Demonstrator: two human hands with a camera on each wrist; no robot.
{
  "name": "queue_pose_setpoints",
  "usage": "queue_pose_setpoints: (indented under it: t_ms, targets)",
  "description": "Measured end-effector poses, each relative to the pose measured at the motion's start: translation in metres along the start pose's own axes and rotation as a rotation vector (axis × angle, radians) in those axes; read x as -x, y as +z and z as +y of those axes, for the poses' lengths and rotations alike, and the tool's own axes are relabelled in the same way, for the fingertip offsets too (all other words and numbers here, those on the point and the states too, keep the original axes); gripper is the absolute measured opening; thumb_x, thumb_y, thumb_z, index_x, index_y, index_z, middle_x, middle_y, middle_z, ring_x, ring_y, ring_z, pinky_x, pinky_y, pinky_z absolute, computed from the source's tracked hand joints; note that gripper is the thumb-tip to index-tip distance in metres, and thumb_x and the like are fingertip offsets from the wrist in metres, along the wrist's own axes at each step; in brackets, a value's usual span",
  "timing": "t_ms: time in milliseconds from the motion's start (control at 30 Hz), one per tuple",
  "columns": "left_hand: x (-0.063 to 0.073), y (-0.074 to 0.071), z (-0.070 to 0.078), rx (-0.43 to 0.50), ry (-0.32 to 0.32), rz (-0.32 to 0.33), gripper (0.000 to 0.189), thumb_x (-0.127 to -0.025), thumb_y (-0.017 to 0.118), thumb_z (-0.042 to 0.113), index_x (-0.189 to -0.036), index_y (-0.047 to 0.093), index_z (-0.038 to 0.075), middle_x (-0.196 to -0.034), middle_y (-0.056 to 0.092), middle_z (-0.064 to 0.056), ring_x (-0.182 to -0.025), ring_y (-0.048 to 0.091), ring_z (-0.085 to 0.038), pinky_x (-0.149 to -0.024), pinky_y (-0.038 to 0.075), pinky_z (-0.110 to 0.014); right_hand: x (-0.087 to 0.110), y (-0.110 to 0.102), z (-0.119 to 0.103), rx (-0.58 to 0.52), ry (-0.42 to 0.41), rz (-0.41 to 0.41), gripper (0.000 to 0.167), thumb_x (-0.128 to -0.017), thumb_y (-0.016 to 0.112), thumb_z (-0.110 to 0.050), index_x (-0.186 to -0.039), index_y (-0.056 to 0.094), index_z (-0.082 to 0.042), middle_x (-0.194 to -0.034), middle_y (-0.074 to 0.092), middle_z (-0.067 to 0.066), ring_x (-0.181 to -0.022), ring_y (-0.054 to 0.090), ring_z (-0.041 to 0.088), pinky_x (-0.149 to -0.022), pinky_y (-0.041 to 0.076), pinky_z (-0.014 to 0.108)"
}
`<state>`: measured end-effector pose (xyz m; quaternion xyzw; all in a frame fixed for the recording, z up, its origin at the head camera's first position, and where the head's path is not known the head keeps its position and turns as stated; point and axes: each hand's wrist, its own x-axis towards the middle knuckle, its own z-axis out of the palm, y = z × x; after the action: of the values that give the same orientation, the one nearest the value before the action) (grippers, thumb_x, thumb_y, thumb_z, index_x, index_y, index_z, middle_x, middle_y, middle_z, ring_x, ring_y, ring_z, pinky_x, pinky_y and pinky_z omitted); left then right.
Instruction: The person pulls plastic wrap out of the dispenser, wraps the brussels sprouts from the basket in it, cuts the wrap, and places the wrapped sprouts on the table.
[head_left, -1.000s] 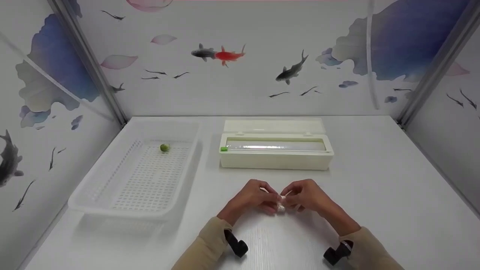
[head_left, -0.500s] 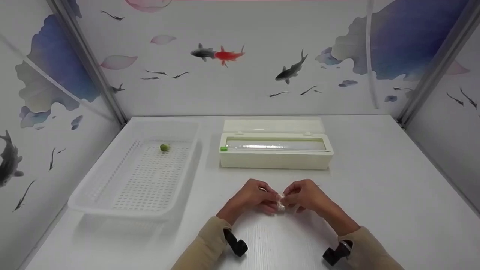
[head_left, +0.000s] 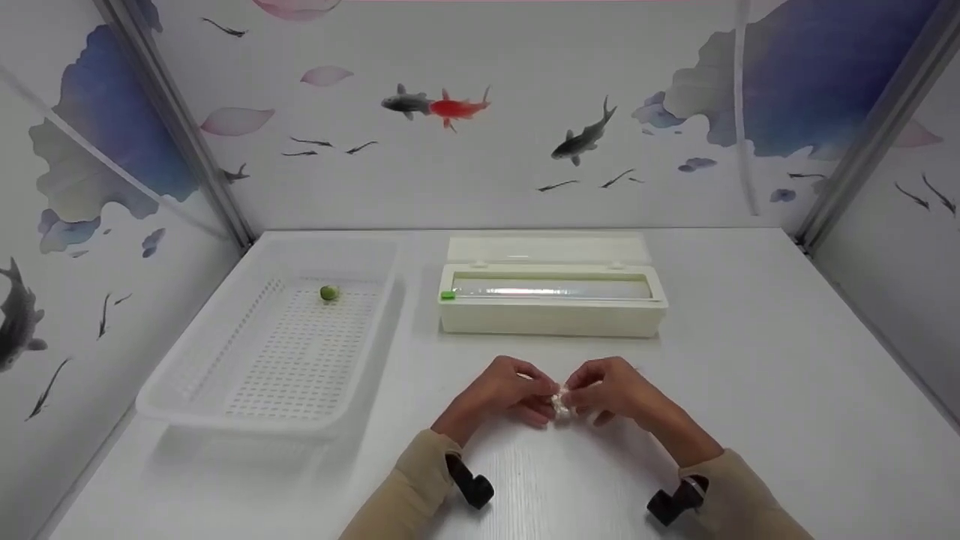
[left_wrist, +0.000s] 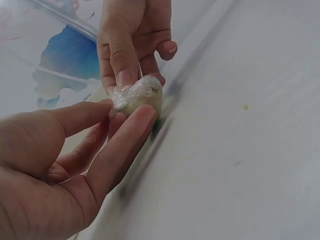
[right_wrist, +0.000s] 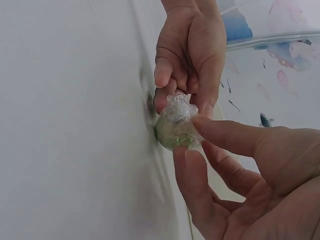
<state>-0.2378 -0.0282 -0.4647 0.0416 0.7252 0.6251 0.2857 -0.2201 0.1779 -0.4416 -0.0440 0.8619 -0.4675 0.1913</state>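
Note:
Between both hands is a small round pale-green piece of produce wrapped in cling film point(right_wrist: 170, 131), its film bunched into a crinkled knot on top. My left hand point(head_left: 517, 390) pinches it from the left with thumb and fingers. From the right, the thumb and fingers of my right hand point(head_left: 611, 390) grip the film and the side of the ball. In the left wrist view the crumpled film point(left_wrist: 137, 93) shines at the fingertips. Its exact kind is hard to tell through the wrap. The ball sits low over the white table, and I cannot tell whether it touches.
Behind the hands stands a cream cling film box point(head_left: 553, 319), its lid raised and a film roll point(head_left: 551, 289) inside. A green slider point(head_left: 448, 295) sits at its left end. On the left, a white plastic basket point(head_left: 247, 424) holds one small round green piece of produce point(head_left: 329, 292).
Both hands stay in nearly the same place. The fingers shift slightly, and a little more of the shiny film shows between them in the head view.

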Motion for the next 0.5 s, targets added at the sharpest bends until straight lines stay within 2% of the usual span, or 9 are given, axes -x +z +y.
queue_pose_setpoints:
  t_ms: [200, 333, 500]
  targets:
    - [-0.0006, -0.0016, -0.0002, -0.004, -0.015, 0.010, 0.012, -0.091, 0.073, 0.013, -0.097, 0.076, 0.002, -0.085, 0.077, -0.017, -0.067, 0.075, -0.019, -0.065, 0.064, -0.033, -0.0015, 0.0031, 0.0007, -0.051, 0.012, 0.009, 0.024, -0.084, 0.080, -0.014, -0.104, 0.069, -0.005, -0.096, 0.066, 0.006, -0.076, 0.064, 0.017, -0.059, 0.059, 0.030]
    - [-0.0014, -0.0014, 0.0005, 0.000, -0.003, -0.006, 0.013, -0.090, 0.074, 0.012, -0.098, 0.075, 0.002, -0.086, 0.077, -0.018, -0.066, 0.075, -0.019, -0.065, 0.064, -0.033, -0.0011, 0.0039, 0.0008, -0.069, -0.003, 0.030, 0.021, -0.082, 0.081, -0.010, -0.100, 0.072, -0.005, -0.095, 0.067, 0.006, -0.074, 0.064, 0.017, -0.058, 0.059, 0.030]
    - [-0.0008, -0.0031, -0.0002, 0.008, 0.015, 0.000, 0.013, -0.090, 0.074, 0.010, -0.101, 0.074, 0.004, -0.087, 0.077, -0.019, -0.068, 0.075, -0.020, -0.066, 0.064, -0.033, -0.0003, 0.0036, 0.0003, -0.051, -0.044, 0.034, 0.015, -0.083, 0.081, -0.015, -0.096, 0.078, -0.008, -0.094, 0.072, 0.004, -0.074, 0.064, 0.016, -0.056, 0.060, 0.030]
